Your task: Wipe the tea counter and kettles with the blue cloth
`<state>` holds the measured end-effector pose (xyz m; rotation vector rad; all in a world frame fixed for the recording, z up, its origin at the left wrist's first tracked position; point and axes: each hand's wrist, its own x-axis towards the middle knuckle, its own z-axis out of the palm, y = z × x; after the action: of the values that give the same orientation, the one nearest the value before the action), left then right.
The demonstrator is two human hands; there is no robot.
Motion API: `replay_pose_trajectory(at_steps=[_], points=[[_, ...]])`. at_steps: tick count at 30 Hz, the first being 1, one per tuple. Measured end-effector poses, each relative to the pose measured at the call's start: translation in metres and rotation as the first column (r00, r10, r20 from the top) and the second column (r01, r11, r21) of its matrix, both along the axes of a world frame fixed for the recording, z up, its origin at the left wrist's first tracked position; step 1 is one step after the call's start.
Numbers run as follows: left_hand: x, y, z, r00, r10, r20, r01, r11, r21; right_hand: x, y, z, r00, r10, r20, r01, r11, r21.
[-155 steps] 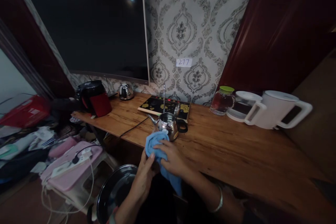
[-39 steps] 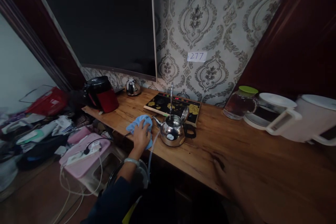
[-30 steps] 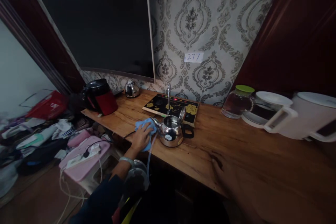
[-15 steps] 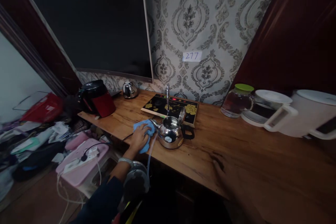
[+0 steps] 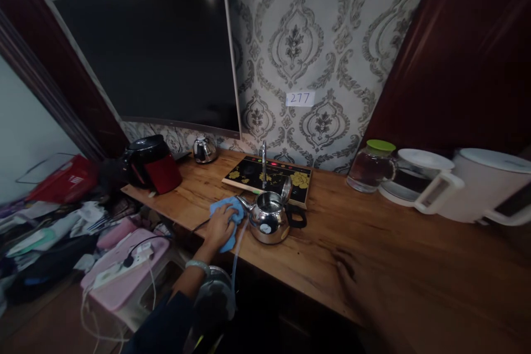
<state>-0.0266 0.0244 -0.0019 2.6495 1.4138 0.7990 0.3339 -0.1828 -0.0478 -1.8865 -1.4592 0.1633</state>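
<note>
My left hand (image 5: 219,227) lies over a blue cloth (image 5: 229,246) near the table's front edge, fingers bent and pressing on it. Just right of the cloth stands a shiny steel kettle (image 5: 267,229), its lid raised, its spout reaching over the cloth and its black handle to the right. A chrome faucet (image 5: 264,163) rises behind the kettle. A clear tube (image 5: 235,260) hangs over the edge between cloth and kettle. In the dim area farther right, what looks like my right hand (image 5: 346,276) rests on the wood; its fingers are too dark to make out.
Behind the kettle is a black hotplate (image 5: 249,171) with gold flowers. A red-black appliance (image 5: 161,168) and a small steel pot (image 5: 204,150) stand left. On the right are a green-lidded jug (image 5: 369,168) and white pitchers (image 5: 483,185). A power strip (image 5: 122,272) lies on a pink stool (image 5: 114,293).
The view has tilted slightly upward, so the table sits lower in the picture. My left hand remains on the blue cloth beside the kettle, with little visible movement.
</note>
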Motion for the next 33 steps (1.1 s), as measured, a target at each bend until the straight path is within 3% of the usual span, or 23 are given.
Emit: replay_pose_trajectory(at_steps=[33], points=[[0.0,0.0076,-0.0012,1.0,0.001,0.028,-0.001,1.0,0.019,-0.0001,-0.0002,-0.0037,0.999,0.031,0.023,-0.031,0.999,0.02]])
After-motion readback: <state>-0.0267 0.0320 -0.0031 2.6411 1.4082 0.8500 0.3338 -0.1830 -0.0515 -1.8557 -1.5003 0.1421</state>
